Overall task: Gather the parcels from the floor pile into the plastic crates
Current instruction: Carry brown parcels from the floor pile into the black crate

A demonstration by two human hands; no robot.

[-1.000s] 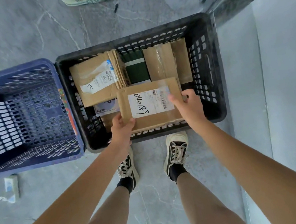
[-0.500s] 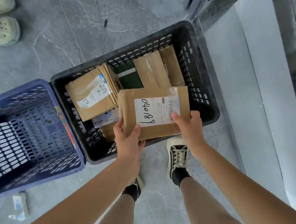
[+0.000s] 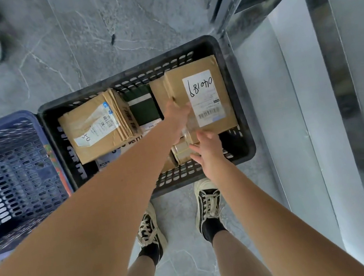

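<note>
At the far left stands the blue crate [image 3: 8, 175], and what shows of its inside holds no parcels. Touching its right wall is the black crate [image 3: 241, 114], already well stocked: a brown box with a white label [image 3: 94, 130] lies at its left end, a dark green packet [image 3: 144, 107] sits beside that, and smaller wrapped bundles [image 3: 182, 153] lie near the front wall.

The person's left hand [image 3: 176, 116] reaches across into the black crate and rests against the left edge of the labelled parcel [image 3: 201, 97] (the one with a number handwritten on its sticker); blur hides its fingers, so whether they grip or only steady the box cannot be told. That parcel lies at the crate's right end, on top of other cardboard. The right hand [image 3: 206, 147] hovers at the parcel's near corner with fingers spread and loose, holding nothing.

Judging by this, the parcel is as good as placed. The floor pile is out of view, so how many parcels remain cannot be said; the blue crate has yet to be used.
</note>
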